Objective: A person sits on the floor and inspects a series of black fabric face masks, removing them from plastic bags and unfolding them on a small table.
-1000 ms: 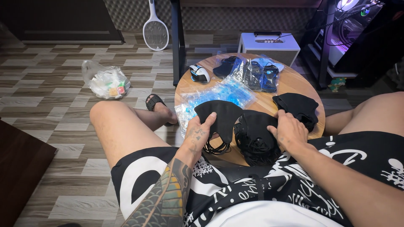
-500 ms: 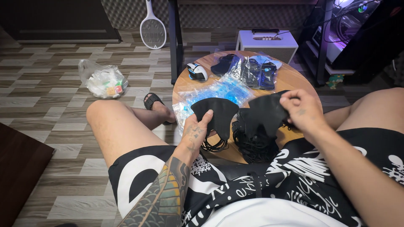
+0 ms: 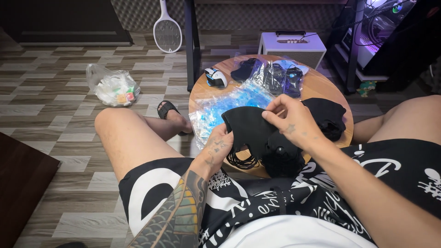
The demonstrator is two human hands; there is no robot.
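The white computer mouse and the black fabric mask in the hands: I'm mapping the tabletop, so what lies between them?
A heap of clear blue-tinted plastic bags lies between the white computer mouse and the black fabric mask, seen in the head view.

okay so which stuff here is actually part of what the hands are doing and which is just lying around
In use: flat black fabric face mask, left hand, right hand, black mask pile, clear blue plastic bags.
Lying about: white computer mouse, white racket-shaped swatter, black sandal.

The left hand (image 3: 219, 143) reaches forward from a tattooed forearm, back of the hand up, fingers curled in a light grip. The right hand (image 3: 294, 123) comes in from the right, wrist bent, thumb and fingertips pinched together just above and beside the left.
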